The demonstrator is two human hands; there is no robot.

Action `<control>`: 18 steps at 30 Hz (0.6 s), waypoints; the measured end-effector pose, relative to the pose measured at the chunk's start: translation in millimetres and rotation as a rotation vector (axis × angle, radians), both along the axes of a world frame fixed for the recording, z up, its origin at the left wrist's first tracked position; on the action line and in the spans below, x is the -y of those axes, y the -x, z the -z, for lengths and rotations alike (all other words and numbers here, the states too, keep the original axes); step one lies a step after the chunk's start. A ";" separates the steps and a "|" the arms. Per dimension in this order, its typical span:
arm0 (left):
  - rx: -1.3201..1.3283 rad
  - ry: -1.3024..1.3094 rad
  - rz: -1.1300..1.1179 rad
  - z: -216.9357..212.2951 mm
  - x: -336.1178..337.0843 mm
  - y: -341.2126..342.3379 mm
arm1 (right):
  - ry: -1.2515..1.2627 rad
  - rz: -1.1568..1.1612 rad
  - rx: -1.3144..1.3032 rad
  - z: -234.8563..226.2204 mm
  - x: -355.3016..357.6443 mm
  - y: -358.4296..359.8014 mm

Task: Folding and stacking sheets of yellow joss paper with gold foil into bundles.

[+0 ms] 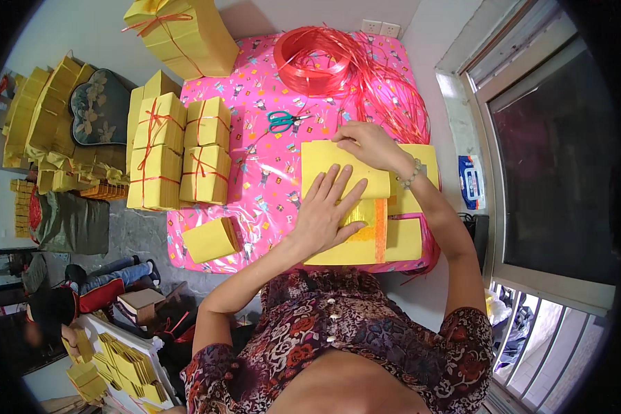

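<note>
Seen from the middle of the pink table cover [262,165], tied yellow paper bundles [162,172] stand packed together at nine o'clock, red ribbon crossing them, presumably to keep each stack square. A taller tied stack [203,41] stands between ten and eleven; an untied yellow packet [207,241] lies between seven and eight. Green-handled scissors [280,122] rest at eleven, near the middle, and a red ribbon coil [307,84] at twelve, probably both kept within reach.

At four o'clock lies the yellow paper sheet [322,156], over a sheet with an orange strip [381,234]. The left hand [321,217] is spread flat on it, gripping nothing, seemingly to steady it. The right hand [372,146] bends its fingers at the upper edge, perhaps to line it up; whether they pinch the paper I cannot tell. Off the table, at three, is a blue-and-white soft pack [471,183].
</note>
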State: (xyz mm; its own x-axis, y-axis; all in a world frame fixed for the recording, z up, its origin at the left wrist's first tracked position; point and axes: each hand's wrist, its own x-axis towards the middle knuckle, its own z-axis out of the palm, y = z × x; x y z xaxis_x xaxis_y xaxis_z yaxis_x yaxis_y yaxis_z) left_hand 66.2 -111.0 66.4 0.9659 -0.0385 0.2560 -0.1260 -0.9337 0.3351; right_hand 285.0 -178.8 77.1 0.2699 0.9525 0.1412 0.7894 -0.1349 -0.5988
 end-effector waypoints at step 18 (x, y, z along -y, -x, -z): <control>-0.015 -0.003 0.015 1.5 2.7 1.2 | -0.227 0.023 0.176 -1.2 10.0 6.4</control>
State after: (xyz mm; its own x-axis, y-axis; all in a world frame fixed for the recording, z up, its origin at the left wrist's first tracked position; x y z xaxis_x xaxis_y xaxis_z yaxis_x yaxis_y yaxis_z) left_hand 65.0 -113.8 64.9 0.9689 -0.0542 0.2414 -0.1354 -0.9328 0.3339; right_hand 278.6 -188.8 78.3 0.2430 0.8853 0.3966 0.8825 -0.0319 -0.4693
